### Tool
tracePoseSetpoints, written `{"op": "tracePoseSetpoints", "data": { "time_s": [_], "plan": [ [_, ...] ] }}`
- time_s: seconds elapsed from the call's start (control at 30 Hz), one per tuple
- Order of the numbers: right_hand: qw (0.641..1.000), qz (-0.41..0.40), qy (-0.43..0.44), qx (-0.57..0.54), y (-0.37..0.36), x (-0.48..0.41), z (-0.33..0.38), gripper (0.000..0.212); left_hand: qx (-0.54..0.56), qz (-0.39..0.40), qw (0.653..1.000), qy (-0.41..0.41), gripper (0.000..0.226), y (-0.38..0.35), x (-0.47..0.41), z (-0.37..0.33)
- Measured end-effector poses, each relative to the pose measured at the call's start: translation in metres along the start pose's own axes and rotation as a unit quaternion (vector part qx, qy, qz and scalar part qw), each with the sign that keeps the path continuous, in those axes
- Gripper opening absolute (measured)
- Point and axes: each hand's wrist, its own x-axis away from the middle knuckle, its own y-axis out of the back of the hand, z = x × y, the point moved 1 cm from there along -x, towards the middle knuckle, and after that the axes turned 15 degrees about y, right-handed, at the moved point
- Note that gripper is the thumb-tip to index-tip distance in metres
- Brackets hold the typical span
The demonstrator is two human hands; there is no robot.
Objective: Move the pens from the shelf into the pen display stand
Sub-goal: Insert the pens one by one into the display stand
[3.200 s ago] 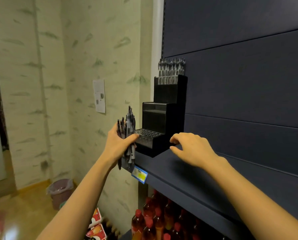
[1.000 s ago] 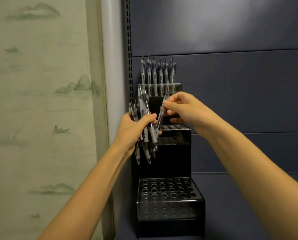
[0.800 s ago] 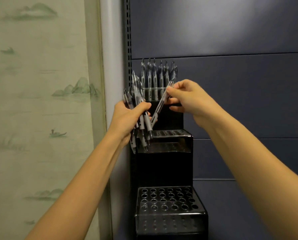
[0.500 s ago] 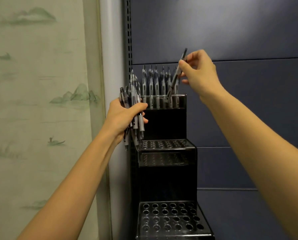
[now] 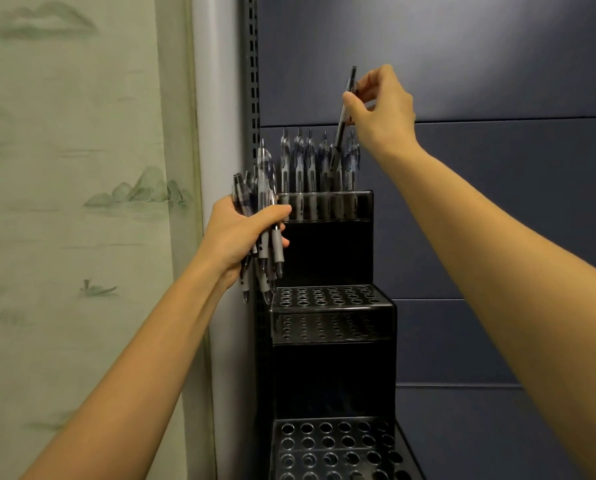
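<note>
Up at the pen display stand's (image 5: pixel 327 251) top tier, one going in
Single pen (image 5: pixel 340 129) pinched at its upper end by right hand (image 5: pixel 383 109) fingers (image 5: pixel 349 102), near upright, tip down among the row; left hand (image 5: pixel 237 237) clutches the spare pens (image 5: pixel 264 202) alongside.

stand (image 5: pixel 331 375) base cropped, pen (image 5: pixel 345 109) tip hidden

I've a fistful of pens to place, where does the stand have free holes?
The middle tier and the bottom tier, both below the top tier, show only empty holes. The top tier is crowded with standing pens, where the right hand holds a single pen.
</note>
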Motion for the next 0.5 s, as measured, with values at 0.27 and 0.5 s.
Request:
{"op": "tracePoseSetpoints", "data": {
  "time_s": [0.27, 0.5],
  "plan": [
    [0.995, 0.09, -0.037, 0.025, -0.018, 0.005, -0.01, 0.015, 0.003, -0.001, 1.0, 0.002, 0.007, 0.001, -0.002, 0.001],
    [0.99, 0.12, -0.038, 0.063, -0.019, 0.005, -0.019, 0.021, 0.002, 0.003, 1.0, 0.001, 0.01, -0.001, -0.002, 0.001]
  ]
}}
